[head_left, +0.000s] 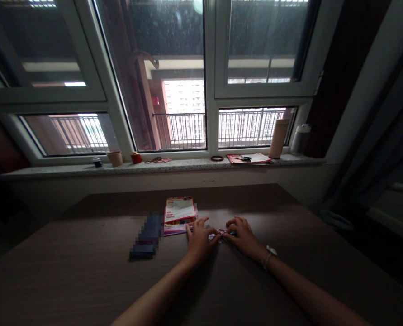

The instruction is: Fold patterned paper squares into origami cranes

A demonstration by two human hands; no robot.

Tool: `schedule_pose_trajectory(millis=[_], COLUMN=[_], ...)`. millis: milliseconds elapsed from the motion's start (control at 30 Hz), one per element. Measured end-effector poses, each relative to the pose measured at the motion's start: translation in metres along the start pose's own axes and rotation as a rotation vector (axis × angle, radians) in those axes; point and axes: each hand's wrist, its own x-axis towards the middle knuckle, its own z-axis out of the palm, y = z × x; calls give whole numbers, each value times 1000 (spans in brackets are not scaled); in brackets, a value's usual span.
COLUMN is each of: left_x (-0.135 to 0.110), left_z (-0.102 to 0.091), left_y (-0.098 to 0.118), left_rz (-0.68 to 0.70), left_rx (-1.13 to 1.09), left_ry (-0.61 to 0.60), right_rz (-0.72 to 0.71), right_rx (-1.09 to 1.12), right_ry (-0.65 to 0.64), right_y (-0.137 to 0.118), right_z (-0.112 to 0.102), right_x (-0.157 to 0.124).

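Both my hands rest on a dark wooden table (86, 276) near its middle. My left hand (198, 237) and my right hand (242, 235) face each other, fingers curled, pinching a small pinkish-white piece (220, 234) between their fingertips. It is too small and dim to name. A white band sits on my right wrist. Just left of my left hand lies a stack of red and white leaflets (179, 213).
A dark flat object (147, 238), blurred out, lies left of the leaflets. The stone windowsill (187, 166) behind the table holds a paper cup (115, 158), a small red pot (136, 157), papers (248, 158), a tall beige flask (278, 138) and a white bottle (299, 138).
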Motion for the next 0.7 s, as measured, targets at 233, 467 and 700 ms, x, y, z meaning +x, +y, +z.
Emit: schedule_pose_trajectory(millis=[233,467,700], left_x=[1,0,0], left_z=[-1,-3,-1], left_y=[1,2,1], left_rz=[-22,-16,-9], left_rx=[5,15,31], left_ry=[-8,8,11], right_rz=[36,79,86], right_rx=[-40,-56,-76], right_ry=[33,63,63], right_y=[-9,-19,-22], right_z=[1,1,0], right_x=[0,-1,-1])
